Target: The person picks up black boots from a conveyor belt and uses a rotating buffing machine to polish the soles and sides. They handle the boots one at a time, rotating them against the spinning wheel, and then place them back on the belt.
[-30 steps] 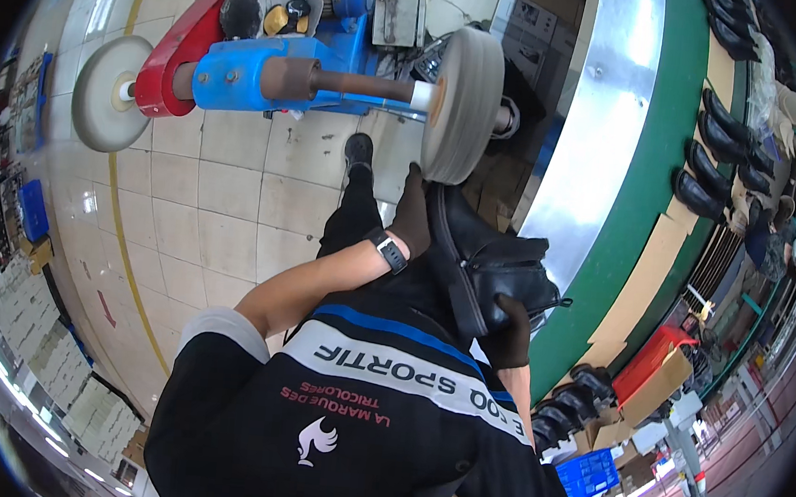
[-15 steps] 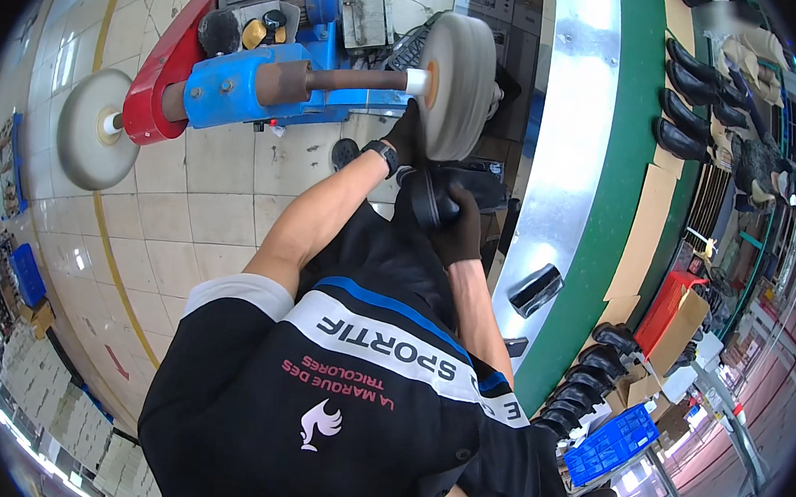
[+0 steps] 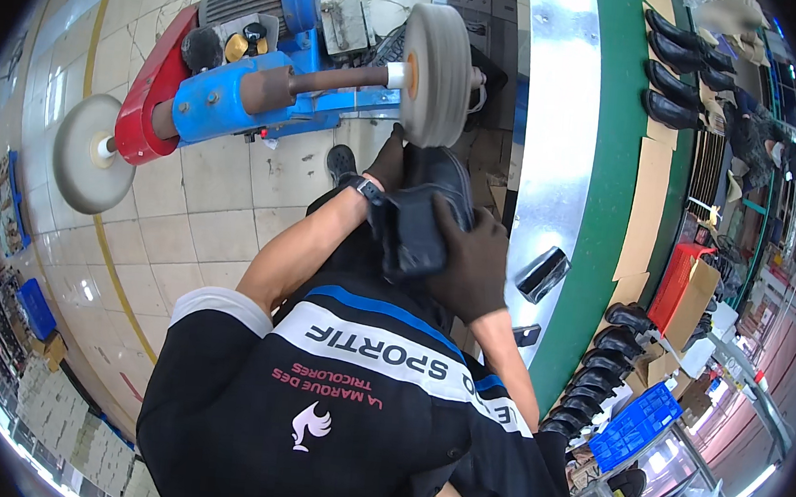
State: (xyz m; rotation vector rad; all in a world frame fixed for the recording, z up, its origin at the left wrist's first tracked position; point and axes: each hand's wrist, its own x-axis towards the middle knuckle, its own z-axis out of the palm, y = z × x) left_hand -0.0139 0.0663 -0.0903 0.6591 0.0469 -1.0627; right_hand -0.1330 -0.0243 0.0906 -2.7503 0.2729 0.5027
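Observation:
A black leather boot (image 3: 416, 227) is held in front of me with its toe end pointing away, just under the buffing wheel (image 3: 437, 79). The toe seems to touch the wheel's lower rim. My right hand (image 3: 473, 264), in a dark glove, is closed on the boot's right side, with fingers over its upper. My left hand (image 3: 388, 162), gloved too and with a watch at the wrist, grips the boot's left side near the toe. Its fingers are partly hidden by the boot. The wheel sits on the shaft of a blue and red polishing machine (image 3: 228, 95).
A second pale wheel (image 3: 87, 154) is on the machine's left end. To my right runs a metal ledge (image 3: 561, 140) with a glossy black object (image 3: 543, 274), beside a green bench (image 3: 610, 172). Black shoes (image 3: 673, 79) line its far side; several more (image 3: 594, 376) stand nearer, by a blue crate (image 3: 636, 426).
The boot has turned from its rounded end facing me to its toe pointing at the wheel. My right hand has moved nearer and right. The machine sits slightly further left in view.

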